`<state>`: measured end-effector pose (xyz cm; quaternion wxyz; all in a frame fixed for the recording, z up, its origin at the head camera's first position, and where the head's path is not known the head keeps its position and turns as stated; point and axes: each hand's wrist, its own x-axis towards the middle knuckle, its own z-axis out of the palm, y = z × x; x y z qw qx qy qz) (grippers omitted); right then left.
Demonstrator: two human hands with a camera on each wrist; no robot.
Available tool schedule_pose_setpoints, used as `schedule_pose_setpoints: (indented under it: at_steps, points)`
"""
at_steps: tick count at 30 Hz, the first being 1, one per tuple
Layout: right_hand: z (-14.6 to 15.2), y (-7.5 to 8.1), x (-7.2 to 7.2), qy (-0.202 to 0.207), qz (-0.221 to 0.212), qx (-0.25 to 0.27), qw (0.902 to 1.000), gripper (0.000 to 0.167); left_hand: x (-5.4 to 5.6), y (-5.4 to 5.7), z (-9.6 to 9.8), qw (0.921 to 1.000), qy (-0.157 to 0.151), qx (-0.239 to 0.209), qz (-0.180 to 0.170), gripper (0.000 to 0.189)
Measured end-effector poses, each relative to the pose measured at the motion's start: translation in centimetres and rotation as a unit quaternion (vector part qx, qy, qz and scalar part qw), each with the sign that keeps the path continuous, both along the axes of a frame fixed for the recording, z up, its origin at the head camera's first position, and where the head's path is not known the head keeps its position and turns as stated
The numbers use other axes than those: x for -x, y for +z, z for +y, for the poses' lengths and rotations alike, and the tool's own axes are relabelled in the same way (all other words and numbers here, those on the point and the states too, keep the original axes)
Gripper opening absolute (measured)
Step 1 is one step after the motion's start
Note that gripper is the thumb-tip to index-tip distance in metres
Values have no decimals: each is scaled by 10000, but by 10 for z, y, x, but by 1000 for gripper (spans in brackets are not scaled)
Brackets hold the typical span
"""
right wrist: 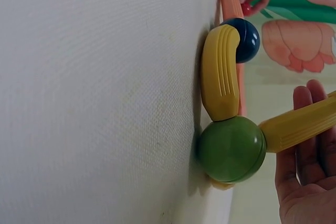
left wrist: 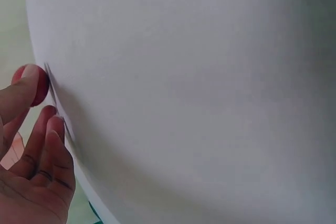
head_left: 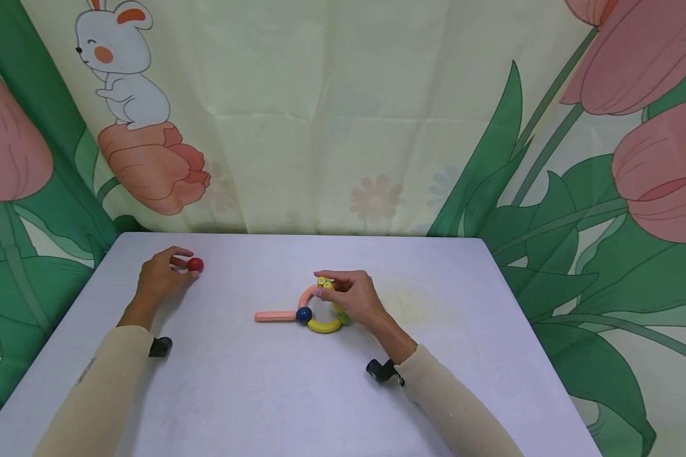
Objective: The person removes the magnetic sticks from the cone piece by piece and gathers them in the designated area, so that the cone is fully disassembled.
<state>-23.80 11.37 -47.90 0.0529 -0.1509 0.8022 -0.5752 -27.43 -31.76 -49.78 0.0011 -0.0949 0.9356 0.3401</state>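
Note:
At the left back of the table, my left hand (head_left: 162,276) pinches a red ball (head_left: 195,264) between thumb and fingers; the left wrist view shows the same ball (left wrist: 39,85) near the white surface. Near the middle, my right hand (head_left: 354,297) holds a yellow rod (right wrist: 299,124) that joins a green ball (right wrist: 231,150). A curved yellow rod (head_left: 324,326) links the green ball to a dark blue ball (head_left: 304,315). From the blue ball run a straight pink rod (head_left: 275,316) leftward and a curved pink rod (head_left: 305,296) upward. My right fingers partly hide this ring.
The white table (head_left: 234,393) carries these pieces. Behind it hangs a printed curtain (head_left: 320,127) with a rabbit and tulips, close to the back edge. A black wrist camera (head_left: 161,346) sits on the left wrist, another camera (head_left: 380,370) on the right.

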Motion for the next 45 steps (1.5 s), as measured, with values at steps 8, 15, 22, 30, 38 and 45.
schedule_pose_setpoints:
  at_steps: [8, 15, 22, 30, 38, 45]
  points:
    - [0, 0, 0, 70, -8, 59, 10000, 37, -2, -1, -2, 9999, -111, 16, 2, 60]
    - [-1, -1, 1, 118, 18, 117, 9999, 32, -3, -2, -3, 9999, -104, 63, -19, 59]
    - [0, 0, 1, 119, 32, 25, 9999, 36, -9, 3, -2, 9997, -207, 86, -3, 64]
    - [1, -1, 2, 189, 49, 63, 9998, 35, -31, 23, 15, 9970, -182, 370, 652, 65]
    - [1, -3, 3, 215, 27, 136, 9997, 35, -60, 37, 118, 9793, -923, 46, 1799, 47]
    - [1, -5, 6, 341, -5, 210, 9992, 39, -64, 27, 201, 9620, -1696, -290, 2121, 43]
